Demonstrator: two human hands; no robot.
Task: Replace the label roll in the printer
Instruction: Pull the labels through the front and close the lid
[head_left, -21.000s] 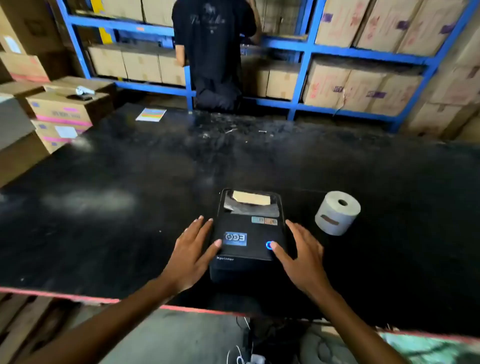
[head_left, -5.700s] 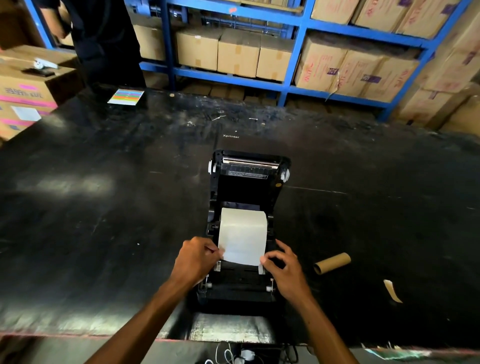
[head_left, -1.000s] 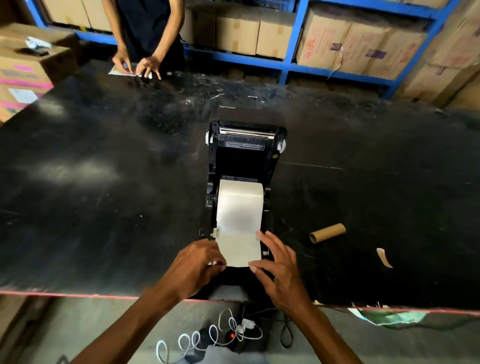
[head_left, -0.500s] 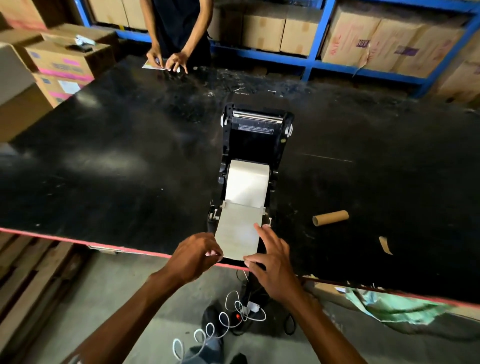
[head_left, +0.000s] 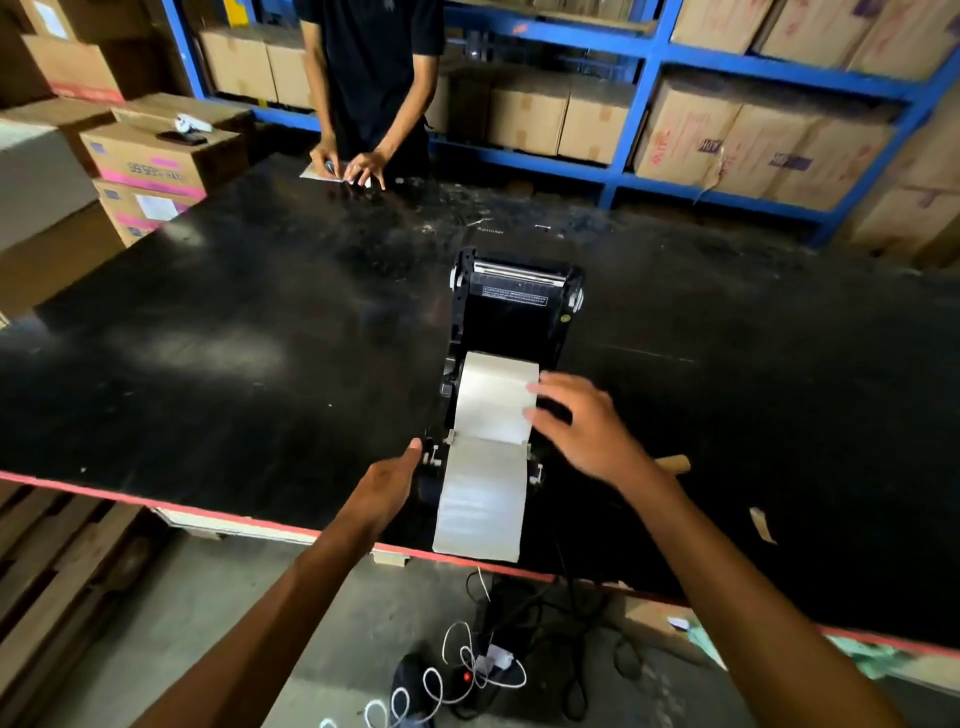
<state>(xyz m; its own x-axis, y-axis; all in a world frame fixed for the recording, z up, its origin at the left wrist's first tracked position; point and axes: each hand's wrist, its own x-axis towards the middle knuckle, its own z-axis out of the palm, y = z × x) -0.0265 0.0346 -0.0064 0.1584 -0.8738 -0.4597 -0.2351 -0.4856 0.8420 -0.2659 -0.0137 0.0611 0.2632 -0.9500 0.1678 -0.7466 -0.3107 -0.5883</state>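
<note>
Printer (head_left: 511, 332) is found near the front edge of the black table (head_left: 208, 364), with its lid (head_left: 517, 291) raised upright at the back. Inside the open bay a white label roll (head_left: 496, 400) is seated between the side guides, and a strip of label paper (head_left: 480, 499) is fed forward from it over the front of the printer, its free end reaching the red table edge. The left hand (head_left: 389, 483) is placed against the printer's front left corner, fingers held together and flat; nothing is gripped by it. The right hand (head_left: 582, 426) is held over the right side of the bay, fingers spread apart, fingertips (head_left: 535, 388) at the right edge of the roll; whether they touch it cannot be told. An empty cardboard core (head_left: 675, 462) is seen lying on the table to the right, partly hidden behind the right wrist, and a scrap of paper (head_left: 762, 525) lies further right, apart from it. Cables (head_left: 457, 670) are noted on the floor below the table edge. Blue shelving (head_left: 634, 98) behind the table is filled with closed cardboard boxes (head_left: 753, 145); their contents are not visible. Further stacked boxes (head_left: 150, 166) stand at the left. A second person (head_left: 371, 78) stands at the far side, both hands on a sheet (head_left: 322, 174) on the table.
</note>
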